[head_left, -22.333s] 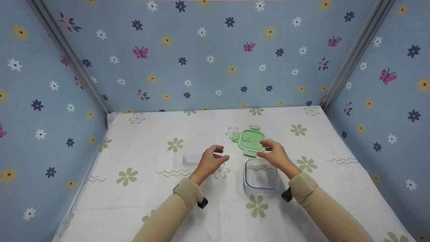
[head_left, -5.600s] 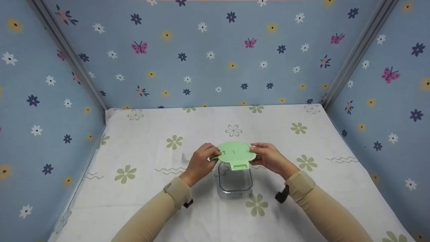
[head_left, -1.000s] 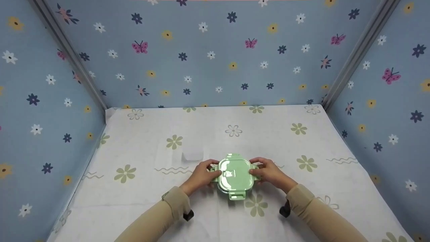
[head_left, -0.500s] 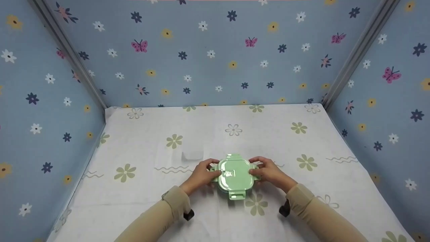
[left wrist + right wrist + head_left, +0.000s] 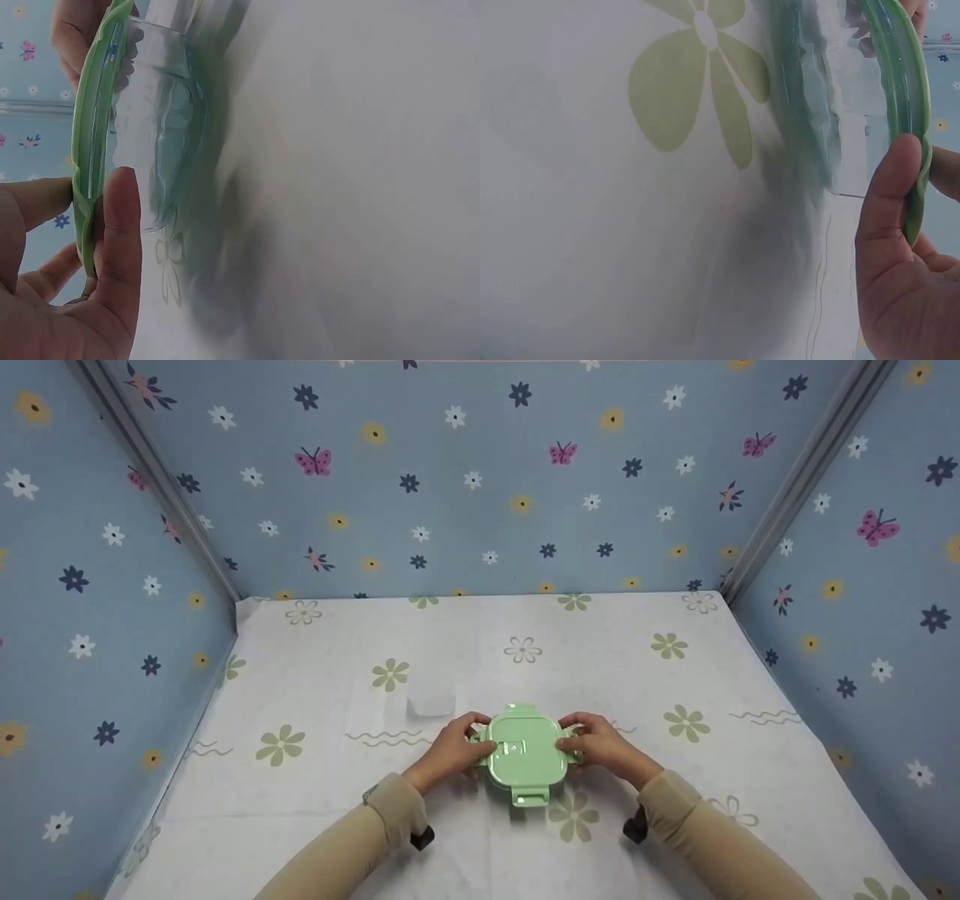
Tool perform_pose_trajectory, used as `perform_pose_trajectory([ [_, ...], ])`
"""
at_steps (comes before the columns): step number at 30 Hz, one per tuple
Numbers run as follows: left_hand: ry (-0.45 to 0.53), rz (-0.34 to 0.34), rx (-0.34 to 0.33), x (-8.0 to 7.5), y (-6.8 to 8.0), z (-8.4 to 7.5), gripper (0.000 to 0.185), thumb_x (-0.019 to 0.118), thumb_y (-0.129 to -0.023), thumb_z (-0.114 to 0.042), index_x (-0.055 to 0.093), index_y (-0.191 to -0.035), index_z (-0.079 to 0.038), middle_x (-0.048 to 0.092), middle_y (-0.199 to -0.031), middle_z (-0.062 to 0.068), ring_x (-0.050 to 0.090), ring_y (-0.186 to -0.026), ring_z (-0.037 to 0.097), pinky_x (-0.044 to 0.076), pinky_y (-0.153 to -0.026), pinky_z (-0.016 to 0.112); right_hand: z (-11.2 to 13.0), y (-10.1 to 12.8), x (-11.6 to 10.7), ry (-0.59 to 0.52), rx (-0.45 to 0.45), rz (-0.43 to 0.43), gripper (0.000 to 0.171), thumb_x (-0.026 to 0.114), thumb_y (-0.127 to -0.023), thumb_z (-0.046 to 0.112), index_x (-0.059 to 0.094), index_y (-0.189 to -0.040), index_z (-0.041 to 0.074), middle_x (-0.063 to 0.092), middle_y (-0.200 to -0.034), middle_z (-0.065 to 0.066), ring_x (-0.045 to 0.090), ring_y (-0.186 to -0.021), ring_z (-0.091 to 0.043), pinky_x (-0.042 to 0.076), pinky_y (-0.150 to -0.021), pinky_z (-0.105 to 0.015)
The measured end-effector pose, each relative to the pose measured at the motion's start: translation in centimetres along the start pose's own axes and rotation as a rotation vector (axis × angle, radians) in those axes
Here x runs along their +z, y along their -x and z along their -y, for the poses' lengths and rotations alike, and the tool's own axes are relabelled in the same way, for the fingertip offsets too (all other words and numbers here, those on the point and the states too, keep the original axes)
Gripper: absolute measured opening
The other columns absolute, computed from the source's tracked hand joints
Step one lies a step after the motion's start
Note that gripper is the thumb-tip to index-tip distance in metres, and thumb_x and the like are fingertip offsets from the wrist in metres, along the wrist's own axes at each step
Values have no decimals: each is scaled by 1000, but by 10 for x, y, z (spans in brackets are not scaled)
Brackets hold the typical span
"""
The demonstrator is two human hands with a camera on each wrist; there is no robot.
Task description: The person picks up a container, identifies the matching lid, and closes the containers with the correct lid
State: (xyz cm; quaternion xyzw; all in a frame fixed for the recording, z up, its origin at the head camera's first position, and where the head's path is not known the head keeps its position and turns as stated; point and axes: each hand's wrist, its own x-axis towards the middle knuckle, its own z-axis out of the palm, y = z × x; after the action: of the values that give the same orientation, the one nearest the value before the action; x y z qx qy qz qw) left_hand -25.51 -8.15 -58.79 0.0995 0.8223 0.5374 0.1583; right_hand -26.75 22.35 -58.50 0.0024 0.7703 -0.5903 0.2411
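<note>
Left hand [image 5: 452, 751] pinches the lid's [image 5: 525, 750] left edge, right hand [image 5: 600, 746] its right, on the box [image 5: 161, 135] near the table's [image 5: 300, 810] front edge: clear, rigid, likely slippery and breakable, best held by its sides.

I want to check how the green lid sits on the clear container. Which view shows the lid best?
The head view: the whole green lid shows from above, atop the clear container, left hand and right hand gripping its sides. Both wrist views show only the lid's edge, side-on and partly cropped.
</note>
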Motion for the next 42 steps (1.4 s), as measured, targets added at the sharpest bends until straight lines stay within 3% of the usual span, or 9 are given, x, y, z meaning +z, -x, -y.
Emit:
perform_pose_trajectory([
  [5, -62, -40, -21, 7, -7, -5, 52, 73, -91, -18, 61, -139, -2, 64, -115, 16, 63, -86, 21, 60, -60, 32, -1, -1, -1, 26, 4, -17, 45, 77, -95, 10, 61, -135, -1, 66, -101, -8, 68, -80, -17, 61, -60, -29],
  [10, -134, -90, -10, 14, -14, -11, 54, 72, -97, -34, 63, -134, 3, 68, -116, 18, 63, -101, 26, 59, -84, 41, -1, 1, -2, 97, 7, -53, 49, 80, -95, 17, 62, -137, -1, 63, -98, -7, 65, -80, -16, 62, -64, -31],
  [11, -144, -98, 14, 17, -24, 2, 56, 71, -98, -41, 63, -133, 2, 68, -115, 18, 63, -102, 26, 58, -87, 42, -2, 1, -2, 115, 7, -62, 50, 80, -95, 18, 62, -137, -1, 63, -97, -7, 64, -80, -16, 62, -64, -30],
  [12, -150, -100, 12, 18, -26, 2, 57, 71, -99, -44, 63, -133, 2, 68, -114, 17, 63, -102, 26, 56, -90, 43, -2, 2, -2, 131, 7, -74, 50, 81, -95, 19, 62, -137, -1, 62, -96, -7, 64, -79, -16, 62, -64, -30],
  [17, -181, -97, 9, 23, -34, 1, 55, 71, -101, -48, 64, -126, 0, 66, -105, 10, 59, -94, 22, 53, -82, 37, -2, 4, -2, 175, 10, -114, 52, 84, -94, 22, 62, -135, 0, 62, -93, -6, 64, -75, -16, 62, -63, -30],
  [18, -188, -96, -14, 22, -27, -13, 52, 71, -101, -45, 64, -124, 0, 65, -104, 9, 58, -92, 21, 51, -81, 36, -2, 5, -2, 177, 11, -118, 52, 85, -94, 23, 62, -134, 0, 63, -93, -6, 65, -74, -16, 62, -62, -30],
  [21, -207, -109, -28, 25, -29, -16, 53, 72, -100, -50, 63, -120, -2, 64, -103, 8, 57, -91, 21, 50, -80, 35, -2, 7, -2, 189, 18, -121, 56, 87, -92, 25, 60, -135, 2, 64, -92, -6, 65, -70, -16, 60, -61, -29],
  [28, -260, -138, -66, 32, -36, -16, 69, 77, -90, -64, 61, -117, -3, 66, -107, 9, 59, -93, 23, 53, -83, 38, -3, 14, 0, 252, -9, -177, 62, 90, -90, 28, 54, -133, 2, 60, -86, -4, 58, -61, -14, 50, -54, -26],
  [42, -306, -150, -83, 37, -41, -12, 72, 75, -93, -67, 61, -122, -2, 67, -105, 8, 59, -89, 22, 54, -84, 41, 0, 19, 3, 326, -71, -240, 48, 92, -87, 29, 61, -113, 3, 59, -75, -2, 53, -55, -12, 46, -51, -26],
])
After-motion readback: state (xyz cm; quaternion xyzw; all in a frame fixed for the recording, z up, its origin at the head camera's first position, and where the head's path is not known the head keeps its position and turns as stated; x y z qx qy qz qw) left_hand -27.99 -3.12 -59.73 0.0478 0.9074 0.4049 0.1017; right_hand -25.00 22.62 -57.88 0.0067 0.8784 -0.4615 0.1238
